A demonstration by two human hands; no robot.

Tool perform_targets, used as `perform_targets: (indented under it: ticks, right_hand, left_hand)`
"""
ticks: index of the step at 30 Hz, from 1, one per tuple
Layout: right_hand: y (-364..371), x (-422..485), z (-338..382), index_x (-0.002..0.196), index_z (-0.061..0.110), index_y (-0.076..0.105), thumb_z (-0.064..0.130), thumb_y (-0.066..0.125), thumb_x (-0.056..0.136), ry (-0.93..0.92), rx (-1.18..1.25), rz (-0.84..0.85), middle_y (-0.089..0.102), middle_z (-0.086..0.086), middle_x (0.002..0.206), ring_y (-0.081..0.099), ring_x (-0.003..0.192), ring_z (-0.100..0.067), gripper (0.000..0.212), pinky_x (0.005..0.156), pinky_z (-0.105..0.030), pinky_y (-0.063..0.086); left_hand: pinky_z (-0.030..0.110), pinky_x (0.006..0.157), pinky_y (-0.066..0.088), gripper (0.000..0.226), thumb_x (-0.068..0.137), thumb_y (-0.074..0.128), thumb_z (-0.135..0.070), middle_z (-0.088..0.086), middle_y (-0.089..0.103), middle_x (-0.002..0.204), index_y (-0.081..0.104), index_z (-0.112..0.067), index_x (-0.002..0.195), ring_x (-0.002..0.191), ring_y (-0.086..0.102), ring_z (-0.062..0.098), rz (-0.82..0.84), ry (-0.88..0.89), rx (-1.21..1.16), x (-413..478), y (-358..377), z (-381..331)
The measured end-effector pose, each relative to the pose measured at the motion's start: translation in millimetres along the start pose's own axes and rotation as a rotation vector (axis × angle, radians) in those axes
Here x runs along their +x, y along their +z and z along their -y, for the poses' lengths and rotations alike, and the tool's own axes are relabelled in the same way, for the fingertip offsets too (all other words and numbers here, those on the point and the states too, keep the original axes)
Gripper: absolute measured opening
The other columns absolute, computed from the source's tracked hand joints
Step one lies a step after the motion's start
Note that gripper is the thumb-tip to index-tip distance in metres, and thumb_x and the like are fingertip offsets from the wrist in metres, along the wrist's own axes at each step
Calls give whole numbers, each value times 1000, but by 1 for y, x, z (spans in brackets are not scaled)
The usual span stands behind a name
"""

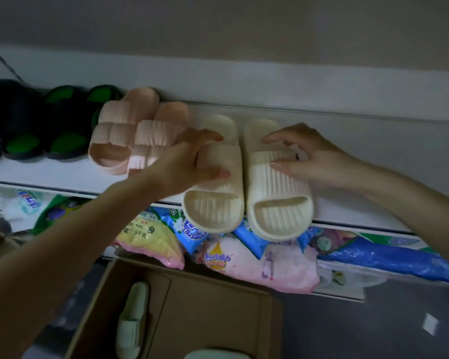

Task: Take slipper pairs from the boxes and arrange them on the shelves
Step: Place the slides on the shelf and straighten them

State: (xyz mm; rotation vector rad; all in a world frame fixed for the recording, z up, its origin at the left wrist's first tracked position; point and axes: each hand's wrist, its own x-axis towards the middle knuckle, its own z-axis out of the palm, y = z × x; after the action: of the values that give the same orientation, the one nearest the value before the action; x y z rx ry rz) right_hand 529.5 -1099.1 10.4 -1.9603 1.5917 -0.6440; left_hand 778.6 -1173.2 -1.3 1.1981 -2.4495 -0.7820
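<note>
We see the cream pair lying side by side on the upper shelf (37, 174), toes hanging over its front edge. Our left hand (192, 161) holds the left cream slipper (215, 208), thumb and forefinger curled round either side of its strap. Our right hand (309, 156) pinches the strap of the right cream slipper (277, 203) in the same way. The hands are apart, one on each slipper. Just beside the cream pair on the same shelf sits a pink pair (130, 130), and further along are black and green slippers (63, 136). Below us an open cardboard box (213, 320) holds a pale green slipper (132, 320) leaning against its left wall; a second pale shape at the bottom edge is too cut off to name. The lower shelf (342, 294) is packed with plastic bags: a pink bag (270, 270), a yellow bag (151, 239) and blue bags (386, 257)
</note>
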Motion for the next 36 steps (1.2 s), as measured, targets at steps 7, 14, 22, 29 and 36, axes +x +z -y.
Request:
perform_targets:
  ticks: [7,14,22,29,36]
  right_hand:
    - [14,-24,-14,139,47,19,55,75,65,-101,-185,38,32,4,150,23,134,-10,94,108,-16,18]
    - [11,-11,-14,140,50,6,56,68,71,-100,-274,88,27,4,150,24,135,-15,93,111,-40,31]
    - [3,24,-17,149,40,11,42,75,75,16,-208,107,3,-3,161,4,147,-20,98,114,-27,10]
    - [4,34,-18,151,33,5,41,74,76,66,-274,87,3,-11,160,3,147,-25,102,114,-29,10]
    - [2,45,-18,151,37,5,43,72,78,152,-335,87,3,-14,160,3,147,-33,99,119,-41,11]
  left_hand:
    - [24,94,36,108,59,71,-70,-2,38,142,19,-39,148,106,37,0,99,117,151,-17,-1,7]
    - [10,102,15,103,72,78,-42,-1,24,156,9,-38,149,141,20,12,134,101,206,0,-3,7]
    - [30,115,12,90,85,64,-46,-6,1,162,1,-46,149,148,7,15,205,3,366,30,-16,-3]
    - [40,117,16,92,85,65,-43,-4,0,162,0,-42,150,148,9,20,220,-7,358,43,-18,3]
    - [45,117,20,93,86,64,-43,3,-4,162,-2,-37,152,147,15,28,206,19,410,51,-16,2]
